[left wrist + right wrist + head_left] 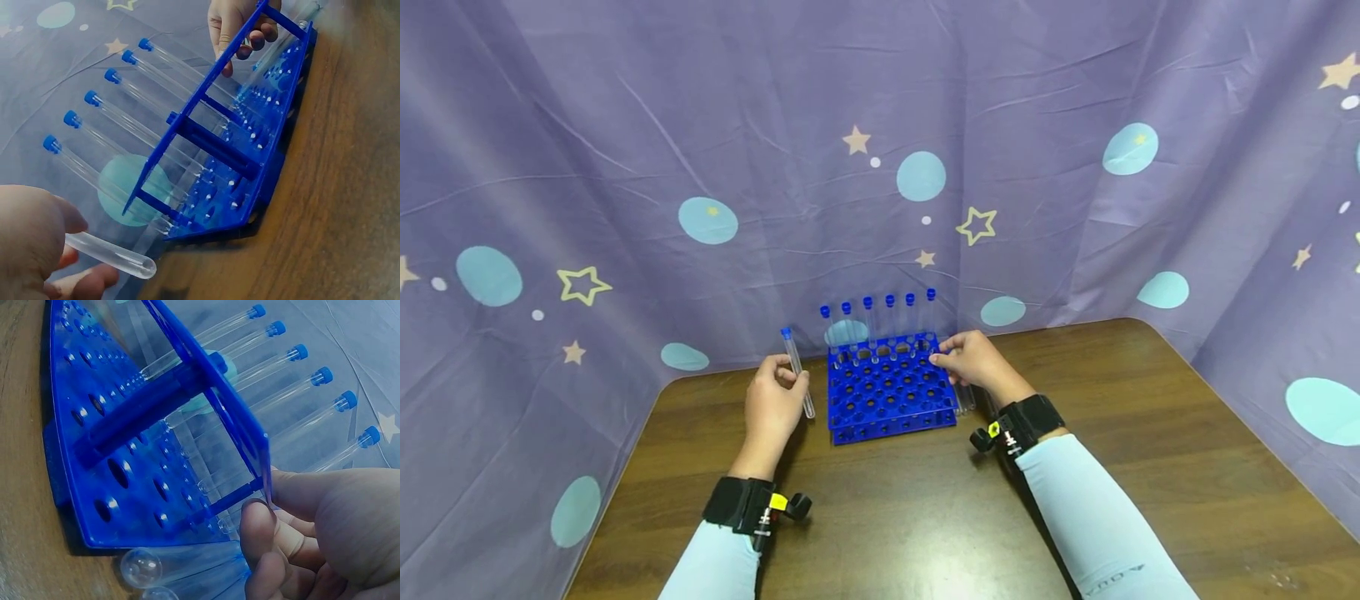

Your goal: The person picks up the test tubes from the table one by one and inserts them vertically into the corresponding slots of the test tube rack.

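My left hand (775,400) pinches a clear test tube (119,256) with a blue cap between thumb and fingers. This tube tilts slightly, cap up, just left of a blue test tube rack (891,410). At the rack's right side my right hand (973,364) grips the edge of the upper plate, thumb and fingers closed on it near a corner post. Several blue-capped tubes (287,390) stand in a row along the rack's back. More clear tubes (187,565) lie on the table against the rack's right side, partly hidden by the right hand.
The rack stands on a brown wooden table (910,517), towards its back edge. Close behind hangs a purple curtain (820,125) with stars and dots. Each wrist wears a black strap (1033,419) with a small camera.
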### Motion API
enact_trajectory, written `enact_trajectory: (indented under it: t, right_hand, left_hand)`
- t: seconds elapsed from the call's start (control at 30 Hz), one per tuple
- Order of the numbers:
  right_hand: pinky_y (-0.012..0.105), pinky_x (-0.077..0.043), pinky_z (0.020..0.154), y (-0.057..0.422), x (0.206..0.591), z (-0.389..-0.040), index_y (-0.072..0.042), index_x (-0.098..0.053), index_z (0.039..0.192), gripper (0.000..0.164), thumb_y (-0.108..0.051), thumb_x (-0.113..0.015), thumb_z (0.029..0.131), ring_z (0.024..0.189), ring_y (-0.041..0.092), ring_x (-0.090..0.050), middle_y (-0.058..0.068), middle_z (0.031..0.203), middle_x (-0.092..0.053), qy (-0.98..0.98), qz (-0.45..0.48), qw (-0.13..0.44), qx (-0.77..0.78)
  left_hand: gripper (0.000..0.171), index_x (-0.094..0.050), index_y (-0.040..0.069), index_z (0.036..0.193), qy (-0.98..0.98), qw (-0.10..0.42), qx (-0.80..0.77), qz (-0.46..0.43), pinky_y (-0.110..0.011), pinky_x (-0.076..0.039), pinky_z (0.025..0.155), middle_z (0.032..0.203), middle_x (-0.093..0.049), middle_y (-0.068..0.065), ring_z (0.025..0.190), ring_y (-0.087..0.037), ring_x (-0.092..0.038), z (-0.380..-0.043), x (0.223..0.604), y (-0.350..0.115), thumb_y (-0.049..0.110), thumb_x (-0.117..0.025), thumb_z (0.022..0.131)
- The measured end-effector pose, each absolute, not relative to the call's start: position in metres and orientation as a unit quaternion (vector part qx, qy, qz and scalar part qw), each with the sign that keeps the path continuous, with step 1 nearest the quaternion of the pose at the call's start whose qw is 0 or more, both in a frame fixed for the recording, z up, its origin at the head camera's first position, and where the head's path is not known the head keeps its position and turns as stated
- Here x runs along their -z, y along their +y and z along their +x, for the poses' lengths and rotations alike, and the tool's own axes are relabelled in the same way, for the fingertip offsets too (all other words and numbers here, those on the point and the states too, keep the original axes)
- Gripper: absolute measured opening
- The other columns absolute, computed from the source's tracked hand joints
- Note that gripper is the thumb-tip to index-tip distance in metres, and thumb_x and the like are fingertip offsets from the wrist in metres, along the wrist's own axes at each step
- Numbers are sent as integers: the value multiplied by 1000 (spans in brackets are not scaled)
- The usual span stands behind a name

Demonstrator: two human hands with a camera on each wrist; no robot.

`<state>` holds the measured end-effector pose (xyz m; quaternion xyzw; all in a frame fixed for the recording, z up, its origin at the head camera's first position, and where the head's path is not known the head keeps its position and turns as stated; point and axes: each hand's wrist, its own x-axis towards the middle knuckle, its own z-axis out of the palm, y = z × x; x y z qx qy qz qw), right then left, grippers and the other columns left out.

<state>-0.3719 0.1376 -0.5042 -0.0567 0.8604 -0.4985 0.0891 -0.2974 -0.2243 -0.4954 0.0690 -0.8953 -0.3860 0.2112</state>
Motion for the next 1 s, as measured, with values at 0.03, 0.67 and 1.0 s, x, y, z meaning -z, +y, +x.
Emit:
enact_trajectory:
  t: [0.03, 0.67, 1.0]
  right_hand:
    - [32, -60, 58, 137, 504, -372, -2, -77, 137, 42, -29, -83, 106, 59, 15, -70, 3, 69, -73, 861, -57, 89, 498]
    - [32, -60, 59, 136, 506, -368, -1, -77, 137, 41, -29, -82, 107, 60, 15, -70, 2, 68, -73, 863, -56, 89, 493]
    - [31, -58, 58, 137, 502, -366, -1, -77, 137, 41, -29, -81, 108, 59, 15, -68, 2, 67, -72, 861, -60, 85, 497]
  left_hand:
    - [42, -68, 3, 139, -892, 219, 390, 67, -44, -54, 80, 108, -78, -15, 85, -31, -73, -297, 494, -224, 22, -80, 103]
    - [44, -64, 4, 145, -840, 307, 447, -19, -27, -59, 71, 114, -73, -13, 86, -28, -78, -307, 472, -193, 19, -81, 107]
    - [41, -63, 6, 143, -853, 309, 419, -47, -51, -66, 86, 119, -74, -14, 98, -34, -80, -326, 472, -193, 22, -80, 109]
